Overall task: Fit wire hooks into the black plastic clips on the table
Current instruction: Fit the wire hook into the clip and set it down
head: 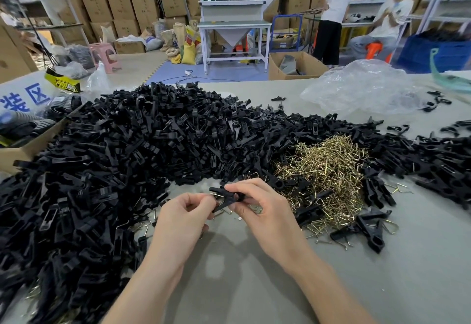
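Note:
Both hands meet above the grey table (pixel 229 285) in the lower middle of the view. My right hand (pixel 262 209) pinches a black plastic clip (pixel 224 193) from above with thumb and fingers curled round it. My left hand (pixel 183 216) pinches the clip's left end, where a bit of metal wire hook shows between the fingertips. A heap of brass-coloured wire hooks (pixel 328 171) lies just right of my hands. A huge pile of black clips (pixel 127 150) covers the table to the left and behind.
More black clips (pixel 446 168) lie at the right, some with hooks fitted (pixel 367 229). A crumpled clear plastic bag (pixel 362 89) sits at the back right, and a cardboard box (pixel 28 145) at the left edge. Two people stand and sit at benches far behind.

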